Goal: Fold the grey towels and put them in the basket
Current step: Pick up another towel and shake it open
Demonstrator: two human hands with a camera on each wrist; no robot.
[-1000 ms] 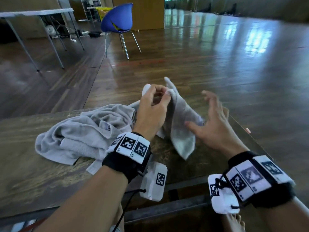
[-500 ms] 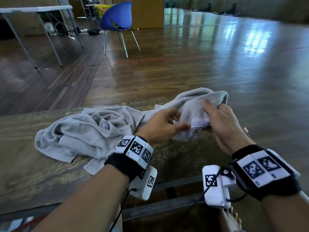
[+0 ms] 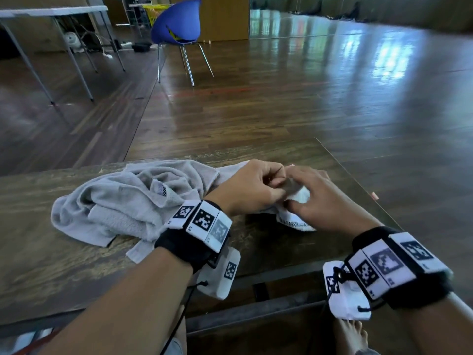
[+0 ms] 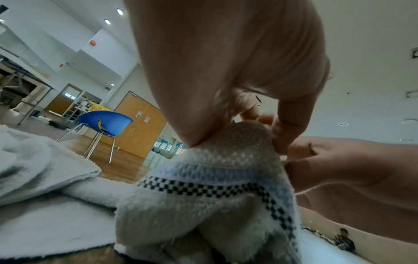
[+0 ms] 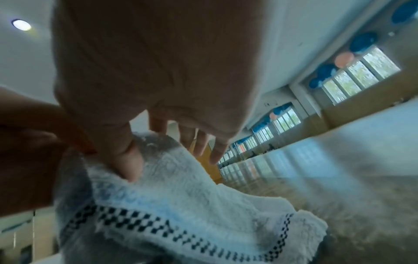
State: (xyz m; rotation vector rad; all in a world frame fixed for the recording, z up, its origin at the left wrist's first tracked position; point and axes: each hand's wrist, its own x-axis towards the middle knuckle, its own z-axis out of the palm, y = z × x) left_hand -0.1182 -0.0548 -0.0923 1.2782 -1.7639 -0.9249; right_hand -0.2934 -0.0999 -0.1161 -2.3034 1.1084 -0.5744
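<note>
While both hands meet over the bench, the towel has come down from mid-air.
Left hand and right hand pinch its checkered hem with curled fingers; folding barely started, no basket visible.

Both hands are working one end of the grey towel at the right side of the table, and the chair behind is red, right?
Not quite: the chair is blue, as the head view shows. The rest holds: the left hand and right hand both hold one end of the grey towel at the right side of the table.
</note>
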